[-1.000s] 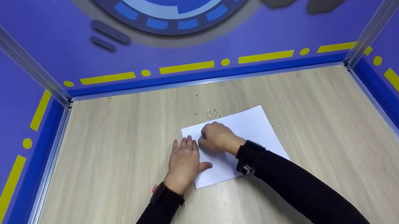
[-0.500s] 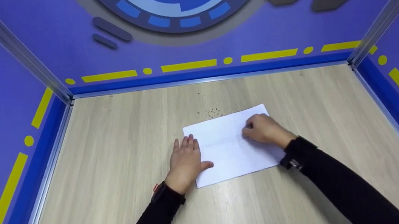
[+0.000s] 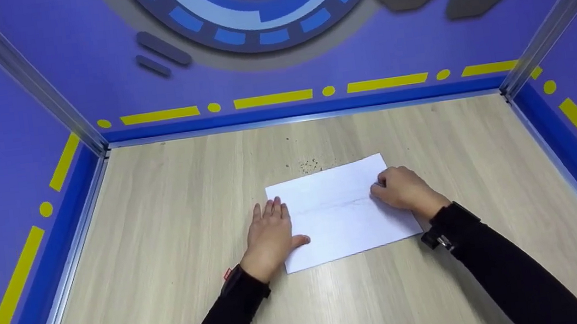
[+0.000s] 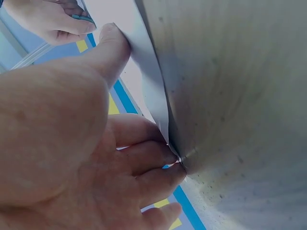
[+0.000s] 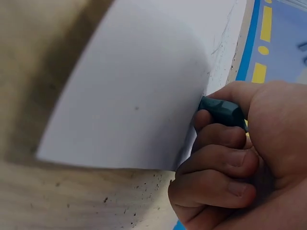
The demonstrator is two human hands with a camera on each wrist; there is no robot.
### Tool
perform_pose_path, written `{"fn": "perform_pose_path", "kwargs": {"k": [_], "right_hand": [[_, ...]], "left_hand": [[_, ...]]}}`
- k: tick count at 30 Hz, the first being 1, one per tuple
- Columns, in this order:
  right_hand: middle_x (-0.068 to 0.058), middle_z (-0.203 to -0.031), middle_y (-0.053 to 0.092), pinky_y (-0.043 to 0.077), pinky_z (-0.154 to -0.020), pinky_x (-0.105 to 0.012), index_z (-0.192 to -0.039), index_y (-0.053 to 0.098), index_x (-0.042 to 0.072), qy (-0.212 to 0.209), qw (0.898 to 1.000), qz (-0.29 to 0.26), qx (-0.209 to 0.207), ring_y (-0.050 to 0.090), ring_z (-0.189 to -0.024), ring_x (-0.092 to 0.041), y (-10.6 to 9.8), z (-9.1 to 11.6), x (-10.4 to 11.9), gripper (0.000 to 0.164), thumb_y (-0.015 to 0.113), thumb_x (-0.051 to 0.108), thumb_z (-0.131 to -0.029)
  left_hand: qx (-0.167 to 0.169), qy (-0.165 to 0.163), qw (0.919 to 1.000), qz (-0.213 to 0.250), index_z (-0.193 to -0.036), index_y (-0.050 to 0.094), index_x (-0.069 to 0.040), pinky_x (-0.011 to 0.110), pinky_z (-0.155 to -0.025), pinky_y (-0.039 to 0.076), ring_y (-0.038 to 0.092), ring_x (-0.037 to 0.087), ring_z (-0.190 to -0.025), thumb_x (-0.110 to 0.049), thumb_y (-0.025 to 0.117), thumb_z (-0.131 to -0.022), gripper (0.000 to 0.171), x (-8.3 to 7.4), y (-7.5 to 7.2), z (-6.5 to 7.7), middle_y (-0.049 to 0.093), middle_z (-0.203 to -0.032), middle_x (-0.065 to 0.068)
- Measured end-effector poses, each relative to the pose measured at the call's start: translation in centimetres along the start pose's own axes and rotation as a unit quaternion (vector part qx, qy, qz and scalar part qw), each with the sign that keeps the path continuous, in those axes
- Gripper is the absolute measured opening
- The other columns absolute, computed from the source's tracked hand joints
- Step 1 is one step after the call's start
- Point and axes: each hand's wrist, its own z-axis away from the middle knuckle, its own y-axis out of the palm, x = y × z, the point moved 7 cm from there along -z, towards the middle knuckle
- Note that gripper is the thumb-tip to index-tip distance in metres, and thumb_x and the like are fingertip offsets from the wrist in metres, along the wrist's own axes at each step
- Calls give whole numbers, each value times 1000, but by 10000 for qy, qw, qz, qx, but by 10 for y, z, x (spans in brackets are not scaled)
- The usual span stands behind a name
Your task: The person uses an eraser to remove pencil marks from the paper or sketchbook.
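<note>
A white sheet of paper (image 3: 330,234) lies slightly turned on the table, with a faint grey smudged line (image 3: 346,203) across its middle. My left hand (image 3: 267,239) rests on the sheet's left edge, fingers extended and thumb spread out over the paper. Near the right edge, my right hand (image 3: 408,191) pinches a small dark green eraser (image 5: 223,111) between thumb and forefinger. The other fingers are curled under, and the eraser's tip is right at the paper's surface. In the head view the hand mostly hides the eraser.
Small dark crumbs (image 3: 311,166) are scattered on the wooden table (image 3: 177,197) just beyond the sheet's far edge. Blue-purple panels (image 3: 267,79) with yellow markings and metal corner posts (image 3: 534,52) enclose the table at the back and on both sides.
My right hand has moved rightward across the paper with the eraser, from beside the left hand to near the right edge, uncovering the smudged line. My left hand has stayed in place.
</note>
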Motion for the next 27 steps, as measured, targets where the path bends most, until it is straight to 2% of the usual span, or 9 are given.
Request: {"fn": "perform_pose_path", "kwargs": {"k": [7,11,14,18,23,27], "right_hand": [[0,-71,40,34,-62,-33,-69,44,16,266,9996,-46,48,47,-68,-21,1,3,-1,38,60,29,-102],[-1,-71,42,35,-62,-33,-70,43,16,241,9996,-93,-66,47,-67,-22,-4,4,10,38,59,28,-102],[-1,-71,42,38,-63,-33,-72,44,16,80,9995,-318,28,48,-67,-21,-1,3,29,39,59,30,-105],[-1,-75,48,44,-67,-34,-77,51,17,-135,9976,-526,424,53,-72,-21,18,0,66,39,60,36,-110],[-1,-72,56,48,-69,-37,-75,60,15,-541,9965,-237,600,57,-70,-21,45,-6,115,38,64,34,-108],[-1,-71,61,51,-71,-39,-72,64,16,-816,9939,77,740,59,-71,-22,66,-11,142,38,64,32,-106]], "left_hand": [[87,-38,10000,-20,-167,44,3,55,-141,25,36,36,-168,-75,64,-98,106,0,1,-2,39,-177,22],[19,2,10000,21,-166,44,4,55,-140,26,37,37,-167,-75,65,-98,106,0,-1,-2,40,-177,23],[11,-27,10000,33,-166,44,4,55,-141,25,37,38,-167,-74,66,-98,106,3,-1,-1,40,-177,24],[9,-48,10000,35,-166,44,4,55,-141,25,37,38,-168,-75,66,-97,107,6,-2,-1,39,-177,24],[-99,61,9999,122,-165,45,5,57,-140,26,39,40,-166,-75,66,-97,107,4,-4,0,40,-175,26],[-203,143,9997,69,-163,47,6,56,-139,28,41,40,-165,-75,66,-97,106,-2,-4,1,43,-174,26]]}}
